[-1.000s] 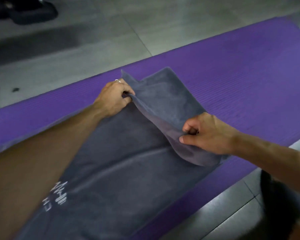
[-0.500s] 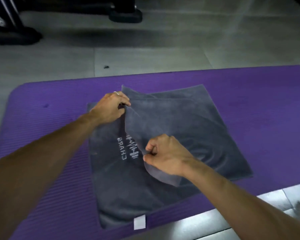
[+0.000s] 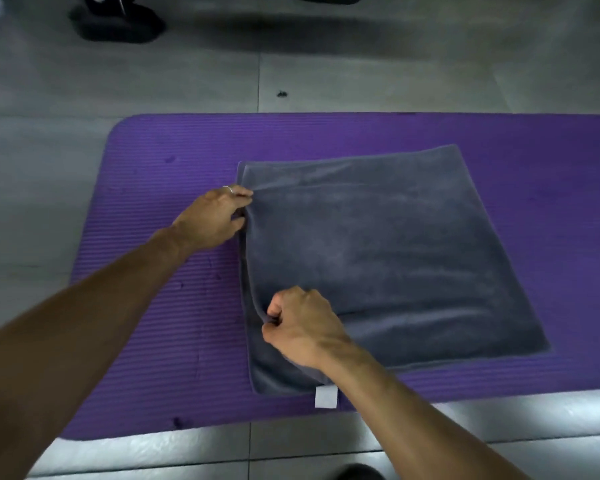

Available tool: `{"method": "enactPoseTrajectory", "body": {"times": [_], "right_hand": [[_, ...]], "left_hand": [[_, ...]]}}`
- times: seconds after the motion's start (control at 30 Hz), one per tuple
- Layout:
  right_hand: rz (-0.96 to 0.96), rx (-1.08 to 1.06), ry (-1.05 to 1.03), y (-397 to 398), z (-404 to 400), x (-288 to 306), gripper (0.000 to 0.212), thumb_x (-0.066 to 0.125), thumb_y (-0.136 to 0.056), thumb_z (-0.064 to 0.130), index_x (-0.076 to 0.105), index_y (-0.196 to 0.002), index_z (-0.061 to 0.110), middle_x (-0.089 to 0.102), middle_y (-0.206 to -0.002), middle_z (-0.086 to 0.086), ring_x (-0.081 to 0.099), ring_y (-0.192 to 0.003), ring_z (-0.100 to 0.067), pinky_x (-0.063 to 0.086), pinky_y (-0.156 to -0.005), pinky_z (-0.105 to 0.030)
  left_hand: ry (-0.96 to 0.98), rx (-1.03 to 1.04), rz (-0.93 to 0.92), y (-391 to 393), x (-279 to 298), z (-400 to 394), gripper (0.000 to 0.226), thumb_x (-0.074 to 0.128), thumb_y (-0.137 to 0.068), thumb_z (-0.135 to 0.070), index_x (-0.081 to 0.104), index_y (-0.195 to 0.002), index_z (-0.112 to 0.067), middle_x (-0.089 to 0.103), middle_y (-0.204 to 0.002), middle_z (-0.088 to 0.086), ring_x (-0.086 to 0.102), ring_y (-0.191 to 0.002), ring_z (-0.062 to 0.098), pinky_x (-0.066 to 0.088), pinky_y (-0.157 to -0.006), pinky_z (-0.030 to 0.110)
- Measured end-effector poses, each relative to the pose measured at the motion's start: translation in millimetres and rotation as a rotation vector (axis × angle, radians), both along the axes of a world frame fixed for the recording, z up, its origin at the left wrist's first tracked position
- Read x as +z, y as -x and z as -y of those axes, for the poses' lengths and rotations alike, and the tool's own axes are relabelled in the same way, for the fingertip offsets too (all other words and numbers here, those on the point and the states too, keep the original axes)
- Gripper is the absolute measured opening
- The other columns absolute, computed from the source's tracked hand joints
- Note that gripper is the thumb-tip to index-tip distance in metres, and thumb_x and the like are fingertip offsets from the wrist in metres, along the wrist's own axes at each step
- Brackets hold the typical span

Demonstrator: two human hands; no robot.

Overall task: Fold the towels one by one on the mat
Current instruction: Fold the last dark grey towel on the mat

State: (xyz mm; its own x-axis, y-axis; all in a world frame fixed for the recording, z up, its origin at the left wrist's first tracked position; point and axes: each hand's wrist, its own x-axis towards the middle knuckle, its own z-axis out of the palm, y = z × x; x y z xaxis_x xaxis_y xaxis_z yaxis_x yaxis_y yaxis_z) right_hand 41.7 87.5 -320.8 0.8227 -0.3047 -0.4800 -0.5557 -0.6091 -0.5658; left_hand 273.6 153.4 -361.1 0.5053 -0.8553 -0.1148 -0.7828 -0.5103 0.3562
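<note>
I'm seeing the grey towel (image 3: 378, 258) lying folded on the purple mat (image 3: 160, 306), bare mat lying open on its left and right. My left hand (image 3: 215, 218) is pinching the top layer's far-left corner; my right hand (image 3: 300, 327) is gripping its near-left edge. Half a second ago that flap was only halfway across, logo showing; now it's covering it.

We see our left hand (image 3: 219, 216) and right hand (image 3: 300, 327) pinching the folded grey towel's (image 3: 388, 258) left edge on the purple mat (image 3: 160, 306).
</note>
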Motion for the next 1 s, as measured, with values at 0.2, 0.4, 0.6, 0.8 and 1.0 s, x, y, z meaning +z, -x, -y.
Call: {"method": "enactPoseTrajectory", "body": {"times": [0.2,0.4,0.6,0.8,1.0], "right_hand": [[0.037,-0.010,-0.046,-5,-14,-7,0.018,0.063,-0.087,0.033,0.062,-0.085,0.015,0.067,-0.086,-0.003,0.064,-0.083,-0.023,0.053,-0.070,-0.031],[0.066,-0.050,-0.313,15,-9,-16,0.017,0.053,-0.095,0.028,0.064,-0.083,0.023,0.067,-0.079,0.008,0.064,-0.077,-0.015,0.051,-0.075,-0.032],[0.247,-0.215,0.015,89,38,-35,0.009,0.058,-0.081,0.022,0.065,-0.087,0.024,0.068,-0.080,0.010,0.064,-0.076,-0.010,0.053,-0.075,-0.034],[0.307,0.250,0.389,137,56,-51,0.036,0.068,-0.064,0.036,0.067,-0.096,0.021,0.056,-0.097,0.007,0.055,-0.092,-0.016,0.047,-0.073,-0.031],[0.428,0.334,0.583,136,55,-58,0.009,0.071,-0.071,0.019,0.062,-0.073,0.021,0.059,-0.076,0.003,0.059,-0.073,-0.020,0.046,-0.064,-0.035]], "left_hand": [[-0.036,0.032,0.031,0,-1,6,0.054,0.054,-0.090,-0.002,0.042,-0.143,-0.002,0.034,-0.153,0.010,0.036,-0.138,0.026,0.023,-0.114,0.029],[-0.146,0.041,-0.020,23,-10,-10,0.068,0.047,-0.084,0.006,0.032,-0.149,-0.008,0.021,-0.158,0.012,0.023,-0.145,0.030,0.025,-0.118,0.041],[0.246,0.033,0.066,166,-11,-55,0.041,0.051,-0.088,-0.029,0.061,-0.123,-0.011,0.057,-0.125,0.009,0.056,-0.113,0.027,0.047,-0.096,0.039],[0.162,-0.097,0.128,239,-12,-87,0.038,0.061,-0.079,-0.046,0.058,-0.108,-0.022,0.059,-0.104,-0.001,0.055,-0.093,0.018,0.044,-0.078,0.030],[0.146,-0.048,0.276,230,-5,-93,0.029,0.054,-0.073,-0.009,0.073,-0.092,-0.018,0.065,-0.088,-0.002,0.060,-0.078,0.021,0.055,-0.067,0.032]]}}
